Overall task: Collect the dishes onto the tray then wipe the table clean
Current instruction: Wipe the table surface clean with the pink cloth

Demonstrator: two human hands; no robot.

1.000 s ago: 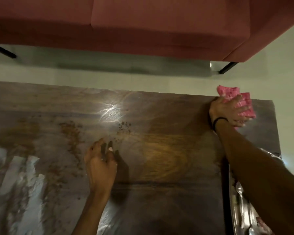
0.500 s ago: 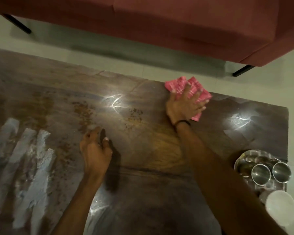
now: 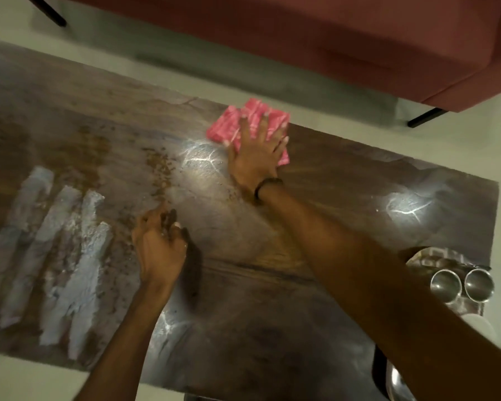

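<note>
**While right hand [image 3: 255,157] presses the pink cloth [image 3: 227,127] flat, left hand [image 3: 158,250] rests on the table [image 3: 344,180]**

Where the cloth sits: upper centre of frame, on the table's far edge, folded, partly overhanging toward the floor [image 3: 460,146]. Right palm is on top of it, fingers straight and spread, nothing pinched or curled round it. Black band [image 3: 265,185] on that wrist. The right forearm runs diagonally down to the lower right corner.

Left hand is centre-left, fingers loosely curled, tips touching the tabletop. It holds nothing.

Table surface:
- brown crumbs [image 3: 159,166] in a band just left of the cloth, and more smeared toward the upper left
- white powdery streaks [image 3: 78,270] in parallel strokes at left of frame, well apart from the cloth
- bright light glare next to the right hand and another at right

Tray [image 3: 428,257] is at the right edge, on the table's near right corner. Two steel cups [image 3: 445,283] stand on it side by side, touching or almost. A white round item [image 3: 479,324] sits just below them, mostly hidden by the arm; can't tell what it is.

Red sofa [image 3: 330,39] fills the top of frame, with its black leg [image 3: 424,118] at upper right.
</note>
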